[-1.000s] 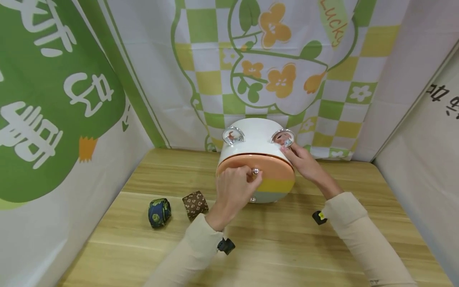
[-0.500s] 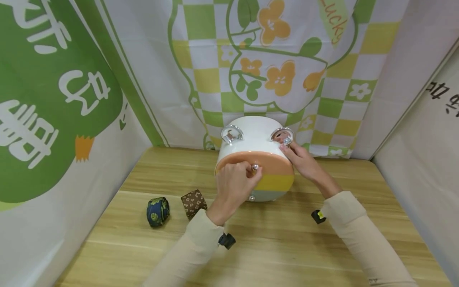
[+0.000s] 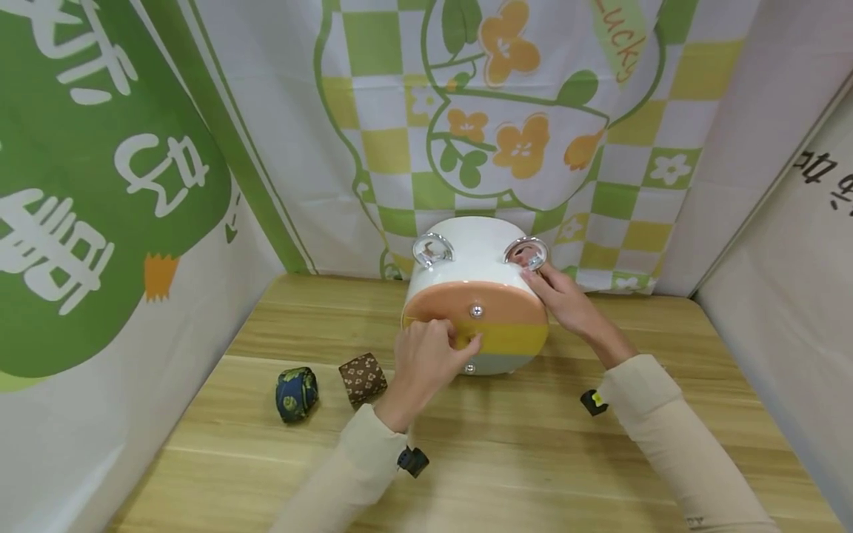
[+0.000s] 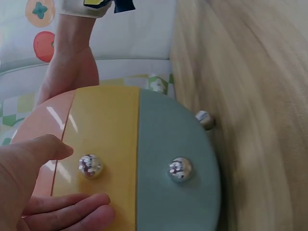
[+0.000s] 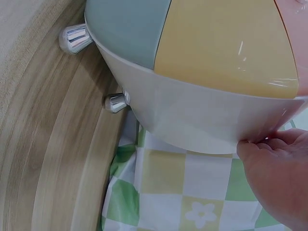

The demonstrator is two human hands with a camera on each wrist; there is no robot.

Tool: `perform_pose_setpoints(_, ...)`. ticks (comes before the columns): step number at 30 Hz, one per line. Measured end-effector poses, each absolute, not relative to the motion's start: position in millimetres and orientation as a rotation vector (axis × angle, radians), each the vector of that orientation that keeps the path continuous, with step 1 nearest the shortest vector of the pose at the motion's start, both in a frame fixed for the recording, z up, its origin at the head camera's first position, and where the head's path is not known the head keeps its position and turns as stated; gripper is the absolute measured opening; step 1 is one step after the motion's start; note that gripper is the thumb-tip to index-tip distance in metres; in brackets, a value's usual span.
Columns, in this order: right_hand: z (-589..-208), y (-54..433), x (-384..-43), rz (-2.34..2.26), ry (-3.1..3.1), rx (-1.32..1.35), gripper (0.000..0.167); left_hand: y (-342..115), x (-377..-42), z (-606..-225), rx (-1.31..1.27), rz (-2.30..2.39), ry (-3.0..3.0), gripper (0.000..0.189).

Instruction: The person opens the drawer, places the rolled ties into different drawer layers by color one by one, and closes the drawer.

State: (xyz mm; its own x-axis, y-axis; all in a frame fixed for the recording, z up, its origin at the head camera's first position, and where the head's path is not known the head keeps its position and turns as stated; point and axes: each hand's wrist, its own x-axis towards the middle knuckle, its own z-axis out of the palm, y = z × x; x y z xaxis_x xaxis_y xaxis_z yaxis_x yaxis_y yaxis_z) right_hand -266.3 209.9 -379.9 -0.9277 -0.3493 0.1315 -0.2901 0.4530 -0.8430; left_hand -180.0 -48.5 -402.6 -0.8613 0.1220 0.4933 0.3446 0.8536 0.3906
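A small white drawer box has orange, yellow and grey-green drawers and two shiny rings on top. My left hand is in front of the yellow drawer, clear of the upper silver knob. In the left wrist view, thumb and fingers spread on either side of the yellow drawer's knob, with a gap around it. My right hand grips the box's right side below the right ring; in the right wrist view its fingertips lie at the white wall's back edge.
Two rolled neckties lie left of the box on the wooden table: a blue one with green flowers and a brown flowered one. A printed curtain hangs close behind the box. Short silver feet raise the box.
The thin gap above the orange drawer has closed. My left hand has let go of that drawer's knob and moved down to the yellow drawer. The right hand stays in place.
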Motion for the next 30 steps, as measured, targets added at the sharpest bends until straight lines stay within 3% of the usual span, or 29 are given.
perform_pose_setpoints(12, -379.3, 208.7, -263.8, -1.508, 2.629, -0.584, 0.063, -43.5, -180.4, -427.4, -0.296, -0.674, -2.649, 0.061)
perform_pose_setpoints(30, -381.1, 210.2, -265.2, -1.523, 2.632, -0.583, 0.059, -30.1, -188.0, -436.2, -0.309, -0.701, -2.531, 0.051)
